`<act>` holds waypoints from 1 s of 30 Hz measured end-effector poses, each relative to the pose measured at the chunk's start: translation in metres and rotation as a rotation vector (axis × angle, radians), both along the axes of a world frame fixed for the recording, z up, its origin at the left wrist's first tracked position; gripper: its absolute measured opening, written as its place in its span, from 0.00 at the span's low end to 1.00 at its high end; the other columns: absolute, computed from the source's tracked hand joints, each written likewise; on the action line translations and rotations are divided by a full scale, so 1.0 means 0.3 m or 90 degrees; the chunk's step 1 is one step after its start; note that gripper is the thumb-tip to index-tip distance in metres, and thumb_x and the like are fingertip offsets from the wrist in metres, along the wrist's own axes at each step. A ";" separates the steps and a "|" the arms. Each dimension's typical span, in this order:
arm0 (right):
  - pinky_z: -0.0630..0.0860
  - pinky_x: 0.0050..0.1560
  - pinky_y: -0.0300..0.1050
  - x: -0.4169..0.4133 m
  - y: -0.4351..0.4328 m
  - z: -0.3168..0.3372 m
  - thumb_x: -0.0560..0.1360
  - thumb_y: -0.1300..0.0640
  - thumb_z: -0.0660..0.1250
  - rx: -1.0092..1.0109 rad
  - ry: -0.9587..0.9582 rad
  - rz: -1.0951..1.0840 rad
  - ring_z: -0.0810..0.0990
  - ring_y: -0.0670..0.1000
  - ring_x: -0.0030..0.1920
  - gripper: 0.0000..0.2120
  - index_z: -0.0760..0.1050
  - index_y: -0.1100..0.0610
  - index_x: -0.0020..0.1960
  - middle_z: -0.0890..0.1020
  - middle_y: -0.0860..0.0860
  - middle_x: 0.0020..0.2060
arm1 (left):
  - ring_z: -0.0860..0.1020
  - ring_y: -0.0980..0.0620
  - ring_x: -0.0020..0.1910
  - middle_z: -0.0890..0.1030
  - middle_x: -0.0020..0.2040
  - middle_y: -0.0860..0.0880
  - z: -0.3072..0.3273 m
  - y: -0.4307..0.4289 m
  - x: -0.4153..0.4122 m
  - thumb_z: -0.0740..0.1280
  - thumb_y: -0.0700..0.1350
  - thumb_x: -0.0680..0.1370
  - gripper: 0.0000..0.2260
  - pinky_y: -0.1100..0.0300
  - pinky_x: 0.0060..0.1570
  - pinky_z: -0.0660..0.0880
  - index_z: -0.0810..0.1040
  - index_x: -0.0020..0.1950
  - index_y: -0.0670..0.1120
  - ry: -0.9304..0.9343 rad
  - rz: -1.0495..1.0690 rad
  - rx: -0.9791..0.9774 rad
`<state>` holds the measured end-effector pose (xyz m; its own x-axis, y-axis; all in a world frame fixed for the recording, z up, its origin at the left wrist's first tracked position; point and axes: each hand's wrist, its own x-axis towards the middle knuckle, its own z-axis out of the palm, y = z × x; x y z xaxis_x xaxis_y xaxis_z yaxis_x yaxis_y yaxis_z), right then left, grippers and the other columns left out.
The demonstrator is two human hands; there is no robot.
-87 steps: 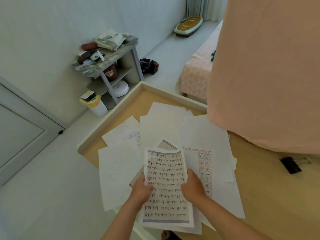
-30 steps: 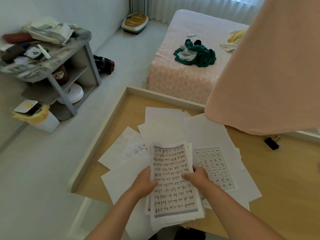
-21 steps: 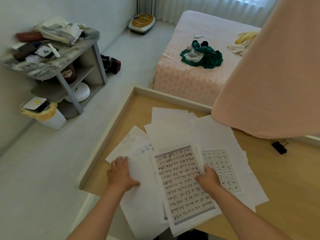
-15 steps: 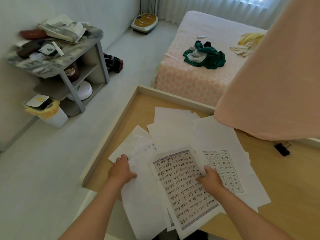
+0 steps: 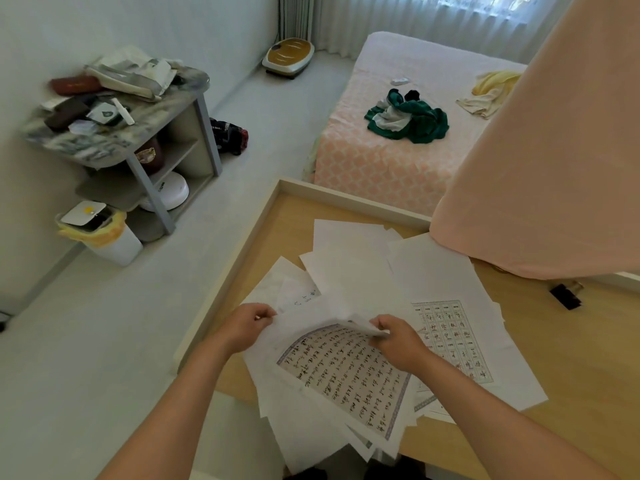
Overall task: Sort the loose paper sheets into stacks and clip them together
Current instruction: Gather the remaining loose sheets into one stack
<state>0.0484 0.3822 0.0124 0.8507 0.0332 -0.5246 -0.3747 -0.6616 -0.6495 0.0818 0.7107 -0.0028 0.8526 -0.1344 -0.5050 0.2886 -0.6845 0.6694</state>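
Right now my two hands pinch a blank sheet (image 5: 313,318) that bows up over the top of a handwritten page (image 5: 346,379). My left hand (image 5: 246,327) has its fingers (image 5: 265,311) curled on the sheet's left corner. My right hand (image 5: 398,341) nips its curled edge on the other side. The handwritten page has a dark border and lies tilted on a fanned bundle of sheets (image 5: 311,441) that hangs over the near edge of the table (image 5: 561,393). A grid-printed sheet (image 5: 453,337) lies just beside my right hand, and more loose white sheets (image 5: 349,258) are spread overlapping farther back. A black binder clip (image 5: 565,295) lies well apart to the right on the bare wood, near the hem of a peach cloth (image 5: 554,150). Beyond the table stands a bed (image 5: 381,157) with green clothes (image 5: 412,121) on it.
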 end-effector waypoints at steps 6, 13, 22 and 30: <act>0.80 0.49 0.52 0.044 0.059 0.048 0.75 0.59 0.69 0.087 0.033 0.003 0.80 0.56 0.46 0.05 0.73 0.56 0.45 0.82 0.54 0.49 | 0.82 0.54 0.47 0.85 0.44 0.54 0.143 -0.020 0.019 0.66 0.43 0.81 0.10 0.60 0.48 0.78 0.84 0.44 0.54 -0.054 -0.006 -0.165; 0.82 0.52 0.62 0.048 0.045 0.076 0.75 0.61 0.72 0.239 0.048 -0.136 0.85 0.61 0.51 0.12 0.75 0.60 0.56 0.84 0.60 0.53 | 0.82 0.48 0.48 0.86 0.49 0.50 0.171 0.017 0.035 0.67 0.47 0.80 0.06 0.56 0.46 0.76 0.83 0.54 0.50 -0.072 0.271 -0.352; 0.81 0.54 0.56 0.043 -0.039 0.061 0.79 0.57 0.68 0.267 0.165 -0.224 0.83 0.58 0.54 0.14 0.75 0.59 0.63 0.83 0.56 0.56 | 0.83 0.43 0.54 0.84 0.58 0.43 0.077 -0.218 0.007 0.66 0.39 0.80 0.11 0.43 0.53 0.80 0.76 0.63 0.44 0.158 0.189 -0.376; 0.83 0.49 0.51 0.160 -0.188 0.043 0.75 0.63 0.72 0.134 0.020 -0.342 0.83 0.55 0.48 0.12 0.78 0.58 0.58 0.83 0.54 0.50 | 0.80 0.44 0.57 0.81 0.59 0.47 0.047 -0.447 0.103 0.74 0.54 0.73 0.24 0.44 0.50 0.80 0.71 0.64 0.49 0.202 0.296 -0.287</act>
<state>0.0965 0.3257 0.0252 0.7605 -0.2934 -0.5793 -0.6444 -0.2308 -0.7290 0.1126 0.5765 0.0112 0.6935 -0.0469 -0.7190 0.7106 -0.1199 0.6933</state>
